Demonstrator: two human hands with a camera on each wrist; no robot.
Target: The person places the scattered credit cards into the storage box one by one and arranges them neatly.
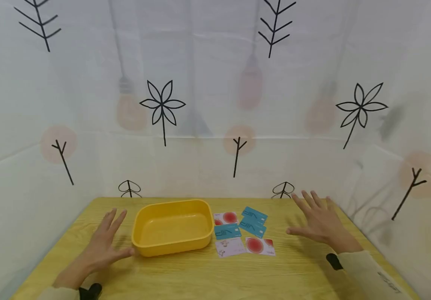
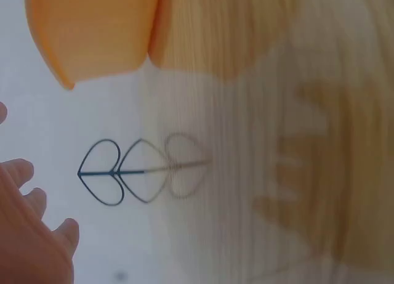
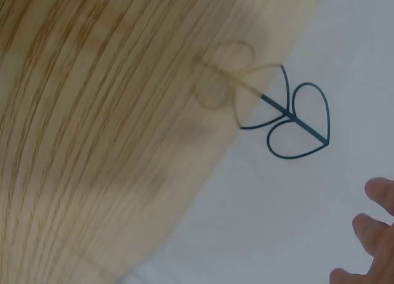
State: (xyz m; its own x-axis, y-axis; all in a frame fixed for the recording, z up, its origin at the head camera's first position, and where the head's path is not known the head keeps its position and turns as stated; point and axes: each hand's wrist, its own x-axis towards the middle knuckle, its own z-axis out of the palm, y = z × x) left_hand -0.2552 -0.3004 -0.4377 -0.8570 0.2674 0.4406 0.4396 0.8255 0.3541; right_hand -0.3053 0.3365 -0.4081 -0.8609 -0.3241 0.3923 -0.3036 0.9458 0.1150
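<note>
In the head view my left hand [image 1: 100, 246] hovers over the table with its fingers spread, just left of a yellow plastic basin [image 1: 173, 247]. The thumb tip is close to the basin's wall; whether it touches I cannot tell. On the right side my right hand [image 1: 318, 223] is held up with fingers spread, holding nothing. Between the basin and that hand lie several cards: teal cards [image 1: 252, 227], white cards with red circles [image 1: 260, 246] and a pale pink flowered card [image 1: 230, 247]. The left wrist view shows the basin [image 2: 92, 31] and part of the left hand [image 2: 31, 235].
A yellow wood-grain table [image 1: 200, 275] fills the lower part of the head view. White cloth [image 1: 208, 166] printed with black plant drawings hangs behind it and along both sides. Dark bands [image 1: 334, 261] sit at both wrists.
</note>
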